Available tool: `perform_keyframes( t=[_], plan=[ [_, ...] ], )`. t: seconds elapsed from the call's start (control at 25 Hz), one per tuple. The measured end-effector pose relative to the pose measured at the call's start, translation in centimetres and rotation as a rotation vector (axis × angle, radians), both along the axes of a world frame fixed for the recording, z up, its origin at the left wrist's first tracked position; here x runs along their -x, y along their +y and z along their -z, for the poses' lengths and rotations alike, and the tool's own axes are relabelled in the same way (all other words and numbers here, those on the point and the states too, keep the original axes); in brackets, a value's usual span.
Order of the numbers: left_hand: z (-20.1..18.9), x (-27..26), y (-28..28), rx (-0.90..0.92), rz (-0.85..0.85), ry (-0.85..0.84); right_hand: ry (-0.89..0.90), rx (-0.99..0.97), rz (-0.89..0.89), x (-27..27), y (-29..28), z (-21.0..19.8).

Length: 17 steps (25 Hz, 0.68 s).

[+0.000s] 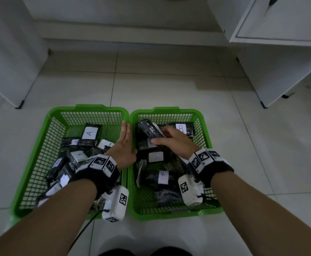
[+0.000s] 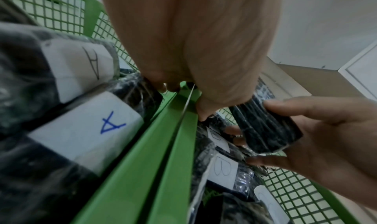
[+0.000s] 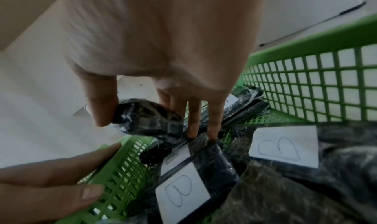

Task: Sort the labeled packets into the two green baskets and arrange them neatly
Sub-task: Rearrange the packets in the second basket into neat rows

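**Ann:** Down on the tiled floor (image 1: 169,85), two green baskets sit side by side, rims touching. Where are the hands?

**Ben:** Left hand (image 1: 126,143) lies flat, fingers straight and together, along the seam where the left basket (image 1: 88,109) meets the right basket (image 1: 171,111). It holds nothing; the thumb hooks over onto the right basket's side.

**Ann:** And the other one?

**Ben:** Right hand (image 1: 171,141) is inside the right basket, near its far left corner, thumb and fingers wrapped round a dark packet (image 1: 150,129). That packet is tilted, lifted above the pile; its label can't be read from any view.

**Ann:** What lies beneath it?

**Ben:** Packets marked B (image 1: 163,177), several of them, loosely overlapped across the right basket's floor, one against the far wall (image 1: 181,128). From the right wrist view, two fingertips (image 3: 213,130) touch a B packet (image 3: 183,195) below the held one.

**Ann:** Left basket?

**Ben:** Packets marked A (image 1: 90,133), heaped untidily, some leaning on each other toward the near left corner.
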State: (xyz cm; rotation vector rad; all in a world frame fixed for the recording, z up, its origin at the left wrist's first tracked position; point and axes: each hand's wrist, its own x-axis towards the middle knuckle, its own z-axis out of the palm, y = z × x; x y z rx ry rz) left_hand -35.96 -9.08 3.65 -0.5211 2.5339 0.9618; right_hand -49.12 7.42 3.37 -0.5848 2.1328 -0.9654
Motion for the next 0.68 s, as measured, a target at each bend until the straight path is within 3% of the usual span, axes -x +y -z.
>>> perform_keyframes(
  t=[0.24, 0.4, 0.56, 0.68],
  plan=[
    [-0.1, 0.1, 0.0, -0.004, -0.012, -0.002, -0.057, 0.038, 0.038, 0.3, -0.3, 0.3],
    [0.0, 0.0, 0.0, 0.015, -0.024, 0.005, 0.156, -0.010, 0.079, 0.6, 0.8, -1.4],
    [0.4, 0.1, 0.1, 0.015, -0.033, 0.048, 0.006, -0.097, -0.083, -0.4, 1.4, -1.4],
    [0.8, 0.1, -0.1, 0.002, -0.036, 0.053, -0.034, -0.063, -0.077, -1.4, 0.8, -0.8]
  ],
)
